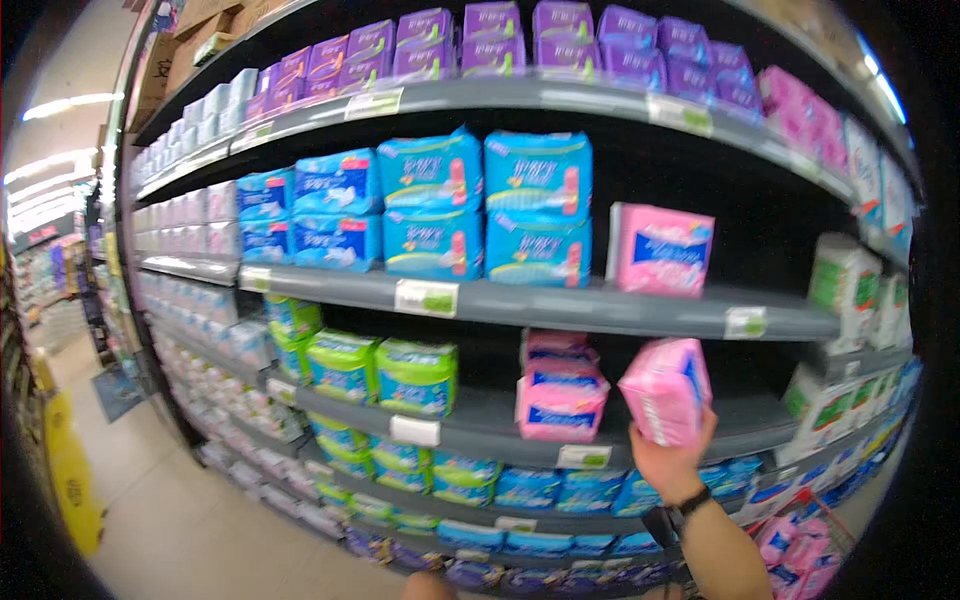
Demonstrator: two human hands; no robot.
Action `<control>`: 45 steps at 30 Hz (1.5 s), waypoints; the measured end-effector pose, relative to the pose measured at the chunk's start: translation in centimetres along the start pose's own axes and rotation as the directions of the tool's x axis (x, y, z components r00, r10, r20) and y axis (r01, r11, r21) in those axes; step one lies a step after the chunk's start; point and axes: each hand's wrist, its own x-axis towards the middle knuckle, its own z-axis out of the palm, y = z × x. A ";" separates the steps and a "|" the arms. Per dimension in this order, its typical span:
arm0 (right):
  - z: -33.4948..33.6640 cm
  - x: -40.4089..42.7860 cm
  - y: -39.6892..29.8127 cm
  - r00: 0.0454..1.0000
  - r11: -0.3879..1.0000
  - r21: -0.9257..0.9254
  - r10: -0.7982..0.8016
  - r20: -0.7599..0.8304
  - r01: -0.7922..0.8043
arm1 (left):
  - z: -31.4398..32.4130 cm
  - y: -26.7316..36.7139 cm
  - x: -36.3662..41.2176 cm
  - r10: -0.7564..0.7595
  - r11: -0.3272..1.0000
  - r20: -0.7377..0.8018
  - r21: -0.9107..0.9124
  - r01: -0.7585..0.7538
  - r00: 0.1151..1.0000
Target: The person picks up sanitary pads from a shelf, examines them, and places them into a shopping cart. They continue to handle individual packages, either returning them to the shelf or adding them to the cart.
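My right hand (673, 454), with a dark band at the wrist, grips a pink plastic pack (664, 394), tilted, in front of the fourth shelf level. Left of it, similar pink packs (562, 405) stand on that shelf. On the shelf above, a pink pack (666, 250) stands upright beside stacked light-blue packs (538, 176). A bit of skin (429, 587) shows at the bottom edge, too little to tell if it is my left hand. Otherwise my left hand is out of view.
A wire shopping basket or cart (832, 517) holding pink packs stands at the lower right. Green packs (416, 375) fill the shelf further left. Purple packs (491, 41) line the top shelf. Grey shelf edges (525, 304) carry price tags. A tiled aisle floor (172, 517) lies at the left.
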 end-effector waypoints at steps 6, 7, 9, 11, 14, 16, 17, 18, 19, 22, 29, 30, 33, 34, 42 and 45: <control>-11.4 -12.5 5.1 0.987 0.985 0.055 0.163 -0.007 -0.162 | -0.2 15.9 -1.8 0.056 0.970 -0.124 -0.230 -0.084 0.991; -13.1 -13.9 6.2 0.983 0.982 0.049 0.180 0.033 -0.182 | 0.6 19.9 -1.5 0.228 0.926 -0.192 -0.260 -0.274 0.955; -21.1 -17.7 10.2 0.995 0.654 -0.755 -0.039 -0.092 -0.044 | 2.1 25.0 0.8 0.644 0.688 -0.156 -0.308 -0.657 0.749; -21.8 -19.7 10.0 0.890 0.923 0.133 0.383 -0.249 -0.360 | 2.8 28.7 1.5 0.640 0.732 -0.027 -0.282 -0.620 0.768; -22.5 -21.6 9.6 0.873 0.888 0.152 0.456 -0.171 -0.434 | 5.6 27.9 4.7 0.915 0.300 -0.080 -0.523 -0.798 0.396; -23.4 -22.1 9.0 0.883 0.909 0.129 0.415 -0.219 -0.395 | 7.1 28.8 5.4 0.902 0.327 -0.063 -0.548 -0.770 0.428; -23.9 -22.1 8.7 0.889 0.925 0.098 0.380 -0.256 -0.367 | 7.9 29.3 5.8 0.893 0.344 -0.049 -0.565 -0.750 0.447; -24.6 -22.3 8.2 0.884 0.916 0.156 0.399 -0.245 -0.370 | 8.7 29.3 6.0 0.893 0.338 -0.047 -0.588 -0.735 0.448; -24.9 -22.3 8.1 0.890 0.927 0.142 0.374 -0.262 -0.348 | 9.5 29.2 6.3 0.900 0.310 -0.081 -0.571 -0.760 0.427; -25.6 -22.1 8.9 0.888 0.929 0.246 0.346 -0.305 -0.277 | 13.4 29.3 5.7 0.853 0.256 -0.234 -0.593 -0.764 0.467; -25.5 -21.6 10.4 0.847 0.873 0.325 0.455 -0.273 -0.364 | 10.6 31.1 9.1 0.864 0.422 0.085 -0.659 -0.623 0.496; -25.7 -21.7 10.7 0.833 0.854 0.354 0.483 -0.269 -0.381 | 10.5 31.1 8.8 0.860 0.449 0.116 -0.638 -0.626 0.498; -26.4 -21.4 10.8 0.863 0.850 0.331 0.478 -0.162 -0.409 | 10.8 30.9 8.3 0.783 0.558 0.116 -0.566 -0.607 0.611; -26.4 -21.3 10.6 0.863 0.855 0.343 0.469 -0.189 -0.389 | 10.8 30.6 8.6 0.769 0.567 0.120 -0.582 -0.583 0.629; -25.1 -21.4 9.4 0.821 0.877 0.283 0.469 -0.327 -0.388 | -3.9 15.5 9.9 0.388 0.898 -0.398 0.367 -0.244 0.831; -24.8 -21.5 9.7 0.826 0.889 0.232 0.454 -0.335 -0.395 | -6.2 7.9 9.4 0.207 0.751 -0.180 0.659 -0.039 0.962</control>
